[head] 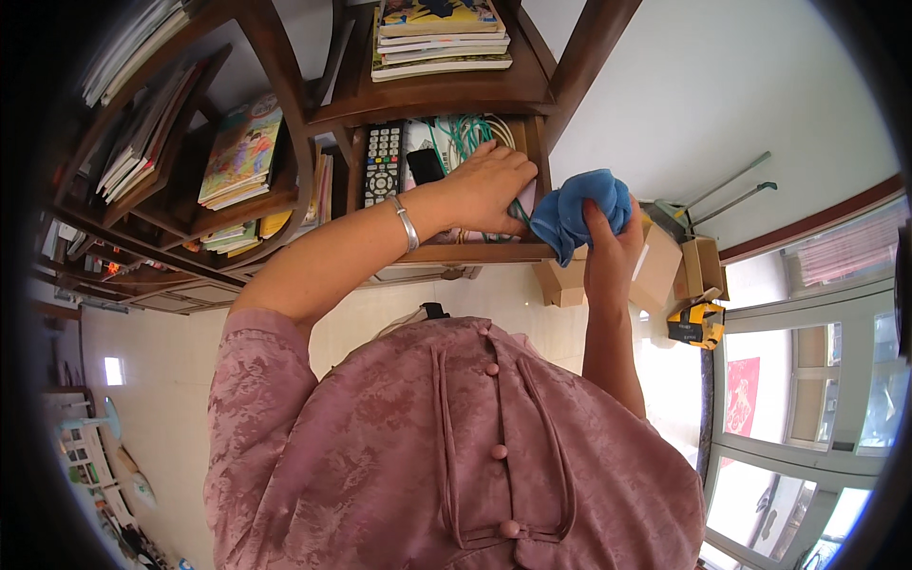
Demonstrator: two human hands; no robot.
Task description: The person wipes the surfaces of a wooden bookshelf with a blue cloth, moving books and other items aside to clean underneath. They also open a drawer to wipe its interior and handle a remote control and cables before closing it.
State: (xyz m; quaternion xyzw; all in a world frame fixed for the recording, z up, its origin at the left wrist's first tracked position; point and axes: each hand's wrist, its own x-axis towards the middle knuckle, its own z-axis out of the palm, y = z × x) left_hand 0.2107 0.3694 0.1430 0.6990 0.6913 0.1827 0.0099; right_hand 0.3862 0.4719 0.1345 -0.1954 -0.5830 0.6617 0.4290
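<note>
My left hand (491,182), with a silver bangle (406,224) at its wrist, reaches into an open wooden drawer (484,253). Its fingers curve down near the drawer's right side, over coiled green cable (463,133) and whitish cable (506,132). Whether the fingers grip anything is hidden under the hand. A black remote control (383,167) lies along the drawer's left side, and a small black object (425,166) rests between it and the cables. Just outside the drawer's right front corner, my right hand (613,231) holds a bunched blue cloth (588,206), thumb pressed against it.
Above the drawer, a shelf carries a stack of books (442,43). More books (242,157) fill the curved wooden shelving (303,128) at left. Cardboard boxes (655,263), a yellow-and-black bag (698,324) and a long-handled dustpan (670,214) stand on the floor at right, near a glazed door (776,452).
</note>
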